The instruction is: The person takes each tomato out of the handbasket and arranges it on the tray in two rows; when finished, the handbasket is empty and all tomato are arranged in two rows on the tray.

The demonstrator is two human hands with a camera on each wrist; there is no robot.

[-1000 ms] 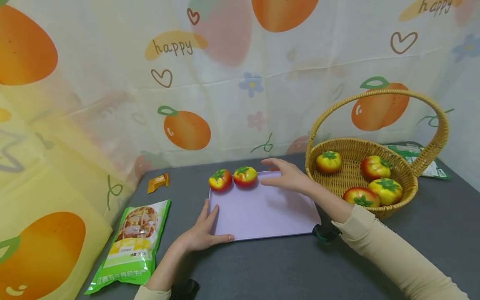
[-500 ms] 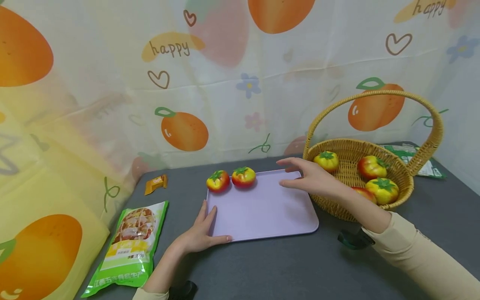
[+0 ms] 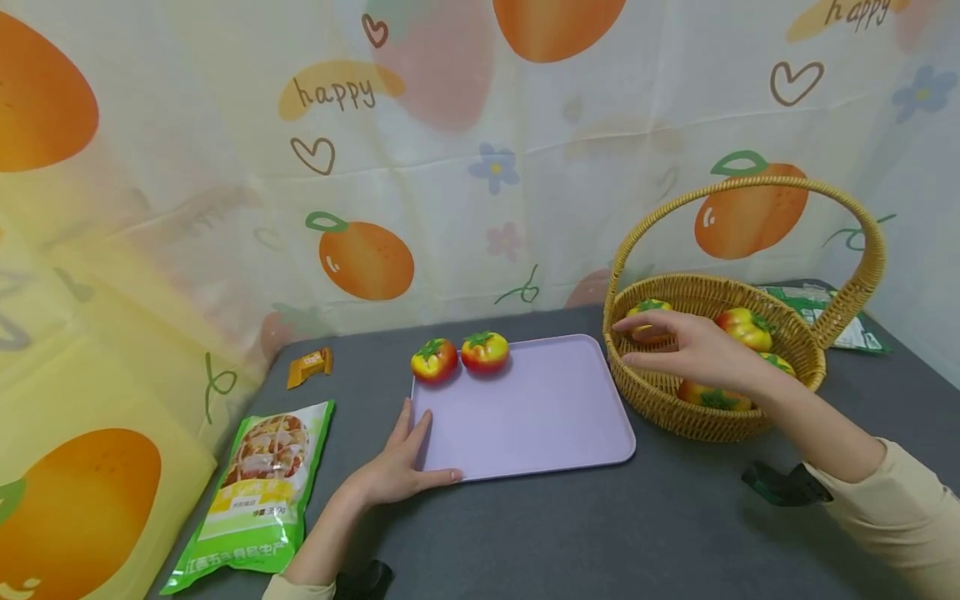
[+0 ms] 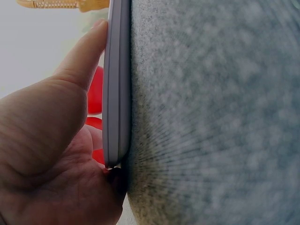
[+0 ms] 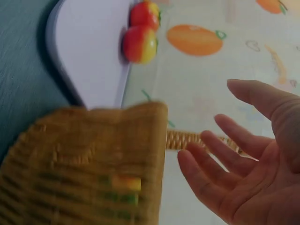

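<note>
A lilac tray lies flat on the dark table. Two red-and-yellow tomatoes with green leafy tops sit side by side in its back left corner. My left hand rests at the tray's front left corner, fingers spread and fairly straight; the left wrist view shows its thumb along the rim. My right hand, holding nothing, is over the wicker basket, thumb and fingers apart. Several similar tomatoes lie in the basket, one at its left side partly hidden behind the fingers.
The basket's tall handle arches above it. A green food bag lies on the left, with a small orange packet behind it. Another green packet lies behind the basket. A fruit-print cloth hangs at the back.
My right hand has moved right, from above the tray to over the basket, still without anything in it. The left hand and both tomatoes on the tray have stayed in place.
</note>
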